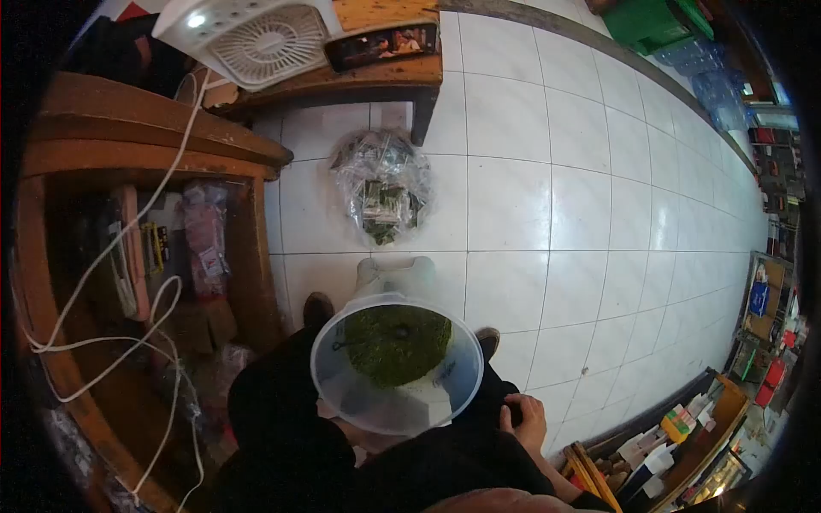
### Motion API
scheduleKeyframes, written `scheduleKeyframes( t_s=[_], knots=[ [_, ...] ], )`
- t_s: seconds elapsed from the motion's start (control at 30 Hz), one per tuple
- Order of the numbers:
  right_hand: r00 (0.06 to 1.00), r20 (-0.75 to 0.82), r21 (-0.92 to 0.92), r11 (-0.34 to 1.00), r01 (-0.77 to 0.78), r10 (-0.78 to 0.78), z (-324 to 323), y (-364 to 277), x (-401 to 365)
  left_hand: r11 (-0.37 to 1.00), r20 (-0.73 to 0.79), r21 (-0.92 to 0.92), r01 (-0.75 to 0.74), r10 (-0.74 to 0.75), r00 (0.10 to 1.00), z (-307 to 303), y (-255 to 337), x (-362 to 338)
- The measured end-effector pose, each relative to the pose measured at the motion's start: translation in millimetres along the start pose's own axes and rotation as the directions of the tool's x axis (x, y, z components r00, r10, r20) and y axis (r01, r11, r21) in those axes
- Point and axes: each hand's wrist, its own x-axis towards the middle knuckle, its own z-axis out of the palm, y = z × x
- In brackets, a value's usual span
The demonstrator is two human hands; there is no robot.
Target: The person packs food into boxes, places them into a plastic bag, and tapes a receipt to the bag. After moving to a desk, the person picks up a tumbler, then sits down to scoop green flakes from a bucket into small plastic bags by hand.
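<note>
Keep the translucent plastic basin (464, 378) of crumbled green material (398, 350) level at six o'clock. Support with the left hand (366, 438), mostly hidden at seven; cannot tell its grip. See the right hand (529, 424) at five, loosely curled on the thigh (491, 400), free to steady the rim.

The tub (467, 363) is smooth, translucent plastic with a faint sheen, and the green matter (398, 359) in it looks matt, rough and powdery. A crinkled bag (376, 167) of thin clear plastic glints above glossy, smooth floor tiles (590, 205). The tabletop (380, 14) is varnished wood with worn edges, the fan (269, 47) smooth white plastic, the phone screen (385, 49) glossy, and the trousers (278, 410) matt black cloth.
</note>
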Motion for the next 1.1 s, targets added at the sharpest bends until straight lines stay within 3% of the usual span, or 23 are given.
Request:
scheduleKeyframes(
  t_s=[0.1,0.27,0.37,0.47,0.5,0.57,0.67,0.73,0.77,0.83,0.9,0.93,0.97,1.0,1.03,1.07,1.1],
  knots=[
    [0.969,-0.137,-0.028,0.978,0.206,-0.208,1.0,15.0,6.6,1.0,-0.043,-0.005,-0.003,0.003,0.999,8.4,-13.7,20.8],
    [0.909,-0.364,-0.053,0.979,0.197,-0.203,11.9,34.3,-3.6,1.0,-0.097,0.025,-0.016,0.018,0.995,24.1,-35.0,50.6],
    [0.847,-0.452,-0.092,0.959,0.268,-0.28,27.6,36.7,-13.8,0.997,-0.122,0.063,-0.04,0.047,0.991,39.3,-49.0,70.0],
    [0.744,-0.551,-0.159,0.923,0.349,-0.376,44.3,29.1,-28.2,0.991,-0.115,0.117,-0.065,0.079,0.99,56.7,-61.6,99.9],
    [0.718,-0.606,-0.105,0.929,0.355,-0.342,47.0,28.3,-27.3,0.989,-0.114,0.125,-0.077,0.092,0.989,62.4,-64.8,108.3],
    [0.683,-0.682,0.014,0.93,0.368,-0.26,57.2,27.9,-31.3,0.986,-0.083,0.15,-0.079,0.092,0.992,73.5,-71.3,123.9],
    [0.641,-0.756,0.063,0.962,0.266,-0.128,67.7,23.7,-35.5,0.974,0.005,0.204,-0.095,0.096,0.995,82.6,-74.9,142.1],
    [0.636,-0.755,-0.014,0.973,0.232,-0.163,72.9,22.4,-29.5,0.959,0.091,0.254,-0.123,0.103,0.991,80.4,-70.1,142.4],
    [0.64,-0.748,-0.054,0.977,0.208,-0.177,73.0,20.3,-29.9,0.946,0.148,0.291,-0.142,0.102,0.984,74.9,-61.6,137.3],
    [0.741,-0.634,-0.117,0.975,0.188,-0.219,68.2,5.1,-29.0,0.891,0.288,0.404,-0.209,0.093,0.953,51.5,-26.6,105.1],
    [0.813,-0.533,-0.024,0.964,0.263,-0.235,61.2,-4.1,-17.5,0.781,0.404,0.456,-0.427,0.246,0.881,8.4,34.6,17.6],
    [0.762,-0.568,0.061,0.907,0.416,-0.312,58.9,-1.6,7.9,0.645,0.435,0.424,-0.635,0.47,0.768,-32.7,81.7,-70.5],
    [0.699,-0.61,0.141,0.817,0.56,-0.374,50.8,-3.4,37.5,0.618,0.304,0.323,-0.717,0.65,0.697,-31.8,94.8,-91.7],
    [0.665,-0.647,0.149,0.793,0.59,-0.373,34.0,-17.7,60.7,0.61,0.157,0.134,-0.781,0.765,0.624,-31.1,113.3,-112.2],
    [0.575,-0.728,0.157,0.725,0.67,-0.374,15.2,-40.3,78.4,0.274,-0.184,0.2,-0.941,0.954,0.238,-10.4,117.9,-102.3],
    [0.632,-0.721,0.376,0.607,0.7,-0.283,-3.4,-65.7,90.0,0.256,-0.302,0.294,-0.921,0.939,0.164,-10.7,137.3,-125.6],
    [0.819,-0.566,0.687,0.494,0.533,-0.096,-25.7,-96.6,82.3,0.244,-0.388,0.336,-0.91,0.916,0.102,-10.2,152.0,-133.9]
  ],
)
